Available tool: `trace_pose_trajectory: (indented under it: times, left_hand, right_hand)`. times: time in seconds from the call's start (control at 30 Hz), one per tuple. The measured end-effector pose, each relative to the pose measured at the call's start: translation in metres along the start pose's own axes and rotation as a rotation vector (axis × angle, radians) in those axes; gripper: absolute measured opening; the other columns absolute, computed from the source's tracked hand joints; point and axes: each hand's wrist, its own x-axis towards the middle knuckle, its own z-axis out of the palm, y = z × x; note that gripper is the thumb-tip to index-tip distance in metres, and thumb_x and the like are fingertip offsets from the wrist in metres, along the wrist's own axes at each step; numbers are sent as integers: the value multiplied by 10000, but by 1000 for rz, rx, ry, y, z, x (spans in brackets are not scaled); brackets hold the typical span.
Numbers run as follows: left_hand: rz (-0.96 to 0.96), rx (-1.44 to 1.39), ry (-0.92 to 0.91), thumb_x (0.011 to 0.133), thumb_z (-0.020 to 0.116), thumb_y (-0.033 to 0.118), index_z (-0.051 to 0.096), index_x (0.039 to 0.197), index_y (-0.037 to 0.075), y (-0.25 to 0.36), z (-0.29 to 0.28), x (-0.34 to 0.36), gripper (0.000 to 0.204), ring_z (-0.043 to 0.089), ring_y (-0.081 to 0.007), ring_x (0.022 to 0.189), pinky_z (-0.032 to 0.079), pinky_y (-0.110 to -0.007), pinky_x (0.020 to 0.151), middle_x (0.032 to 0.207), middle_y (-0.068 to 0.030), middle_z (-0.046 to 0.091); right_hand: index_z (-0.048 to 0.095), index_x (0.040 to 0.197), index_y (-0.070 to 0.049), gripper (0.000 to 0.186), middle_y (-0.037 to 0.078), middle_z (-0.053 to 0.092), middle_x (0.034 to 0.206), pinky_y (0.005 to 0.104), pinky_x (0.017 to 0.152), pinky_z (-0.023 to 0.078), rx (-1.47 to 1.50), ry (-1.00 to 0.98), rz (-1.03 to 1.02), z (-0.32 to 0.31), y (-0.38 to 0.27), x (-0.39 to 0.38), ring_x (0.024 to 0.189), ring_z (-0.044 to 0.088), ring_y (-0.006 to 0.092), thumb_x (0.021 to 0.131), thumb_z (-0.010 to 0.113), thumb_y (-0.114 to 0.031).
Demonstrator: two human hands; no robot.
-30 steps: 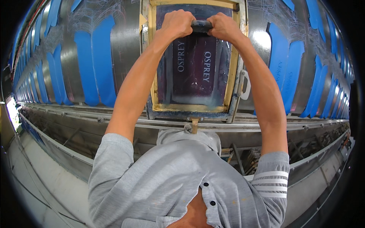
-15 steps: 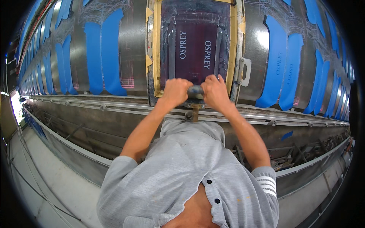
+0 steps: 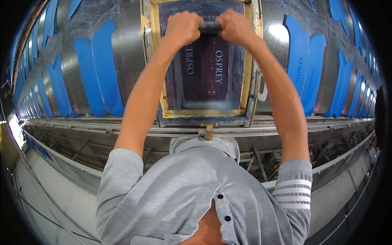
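Observation:
My left hand (image 3: 183, 26) and my right hand (image 3: 234, 27) both grip a dark squeegee (image 3: 209, 27) at the far end of a screen-printing screen. The screen's dark purple mesh (image 3: 200, 85) carries two columns of pale lettering. Yellow tape lines the inside of its metal frame (image 3: 248, 123), and a white side handle (image 3: 262, 93) is partly hidden behind my right forearm.
Metal boards on both sides carry long rows of cut blue pieces (image 3: 85, 77), some printed on the right. A metal rail (image 3: 163, 134) runs along the near edge, above a trough with struts (image 3: 259, 163). A concrete floor (image 3: 57, 204) shows below.
Half a second ago both hands held the squeegee at the screen's near end; they are now back at the far end, about where they were one second ago.

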Motion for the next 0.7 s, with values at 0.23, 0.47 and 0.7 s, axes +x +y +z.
trace_pose_trajectory:
  times: [0.23,0.47,0.7]
  left_hand:
    - [56,-215,79,754,644,17,802,993,133,49,63,-169,309,738,-331,860,592,-437,752,969,-110,770]
    - [86,-247,157,700,648,-54,757,1036,63,86,91,-259,372,738,-283,979,597,-403,786,1055,-88,769]
    - [103,-237,146,715,622,-49,761,1030,67,84,95,-257,363,734,-296,1004,595,-420,803,1078,-94,770]
  right_hand:
    - [694,852,-74,168,97,663,958,559,1087,423,53,72,-101,55,-79,-163,1080,610,290,685,704,-68]
    - [730,1087,-59,404,138,680,1178,559,1132,395,295,12,-49,58,-110,-249,1231,580,330,756,840,-263]
    - [754,1030,-42,431,206,710,1022,509,864,490,222,514,822,75,44,-205,1016,648,402,958,648,-454]
